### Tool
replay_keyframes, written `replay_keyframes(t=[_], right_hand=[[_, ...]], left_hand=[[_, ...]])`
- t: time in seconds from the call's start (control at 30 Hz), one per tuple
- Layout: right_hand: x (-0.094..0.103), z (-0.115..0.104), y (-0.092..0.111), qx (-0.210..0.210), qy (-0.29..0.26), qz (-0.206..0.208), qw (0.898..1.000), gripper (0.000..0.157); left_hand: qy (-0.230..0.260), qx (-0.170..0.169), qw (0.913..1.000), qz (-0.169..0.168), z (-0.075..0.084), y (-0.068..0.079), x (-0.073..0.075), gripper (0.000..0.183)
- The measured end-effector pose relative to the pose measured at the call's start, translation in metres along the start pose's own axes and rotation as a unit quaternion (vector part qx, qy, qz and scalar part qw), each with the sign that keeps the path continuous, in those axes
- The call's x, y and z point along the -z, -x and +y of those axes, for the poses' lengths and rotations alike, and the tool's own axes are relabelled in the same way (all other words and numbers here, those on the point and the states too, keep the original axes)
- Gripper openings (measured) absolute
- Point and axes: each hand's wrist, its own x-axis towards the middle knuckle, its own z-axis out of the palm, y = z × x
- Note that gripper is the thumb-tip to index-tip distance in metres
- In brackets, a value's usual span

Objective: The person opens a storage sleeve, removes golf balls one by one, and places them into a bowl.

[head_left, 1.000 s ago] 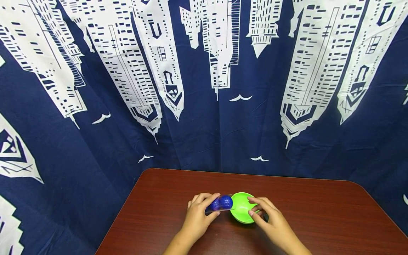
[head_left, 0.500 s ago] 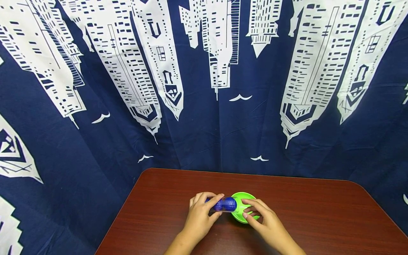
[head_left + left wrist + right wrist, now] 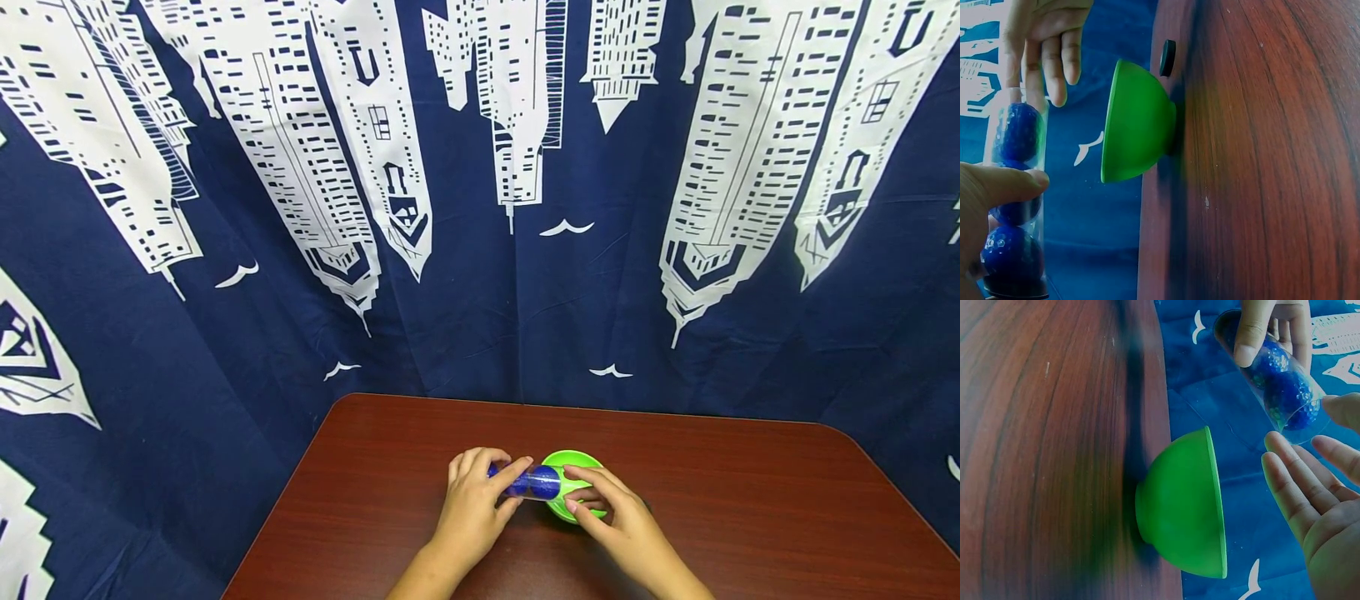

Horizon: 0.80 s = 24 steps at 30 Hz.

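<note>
My left hand (image 3: 477, 506) grips a clear plastic tube (image 3: 1045, 219) lying on its side above the bowl, thumb on the near side. Inside it sit dark blue textured balls (image 3: 1016, 253); the end by my left hand is dark. The tube's other end points toward my right hand (image 3: 624, 527), whose fingers are spread and slightly bent, with fingertips right at the clear rim. Its palm faces the tube end in the right wrist view. Below both hands a bright green bowl (image 3: 1182, 506) stands upright on the table, partly covered by the right hand in the head view.
A small black disc, like a cap (image 3: 1168, 58), is on the brown wooden table (image 3: 420, 429) beside the bowl. Behind the table hangs a dark blue cloth (image 3: 465, 333) printed with white upside-down buildings and birds.
My left hand has carried the tube a little to the right, further over the bowl. My right hand has moved slightly left, so its fingertips have come up to the tube's end.
</note>
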Motion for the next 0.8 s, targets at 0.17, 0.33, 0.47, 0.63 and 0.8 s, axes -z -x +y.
replay_keyframes(t=[0.17, 0.33, 0.47, 0.63, 0.8], right_hand=[[-0.001, 0.002, 0.000, -0.003, -0.011, -0.007, 1.000, 0.038], [-0.003, 0.005, 0.000, 0.003, -0.034, -0.015, 0.999, 0.038], [-0.005, 0.008, 0.001, -0.006, -0.067, -0.025, 0.997, 0.040], [-0.007, 0.011, 0.002, -0.023, -0.090, -0.027, 0.995, 0.042], [-0.008, 0.012, 0.001, -0.035, -0.099, -0.030, 0.994, 0.044]], left_hand=[[-0.014, -0.012, 0.9998, 0.011, -0.001, -0.001, -0.001, 0.056], [-0.031, -0.022, 0.9992, 0.013, 0.000, -0.001, 0.000, 0.057], [-0.038, -0.030, 0.9988, 0.008, 0.000, -0.003, 0.002, 0.057], [-0.034, -0.040, 0.9985, 0.018, 0.001, -0.004, 0.004, 0.056], [-0.036, -0.037, 0.9985, 0.016, 0.001, -0.004, 0.004, 0.056]])
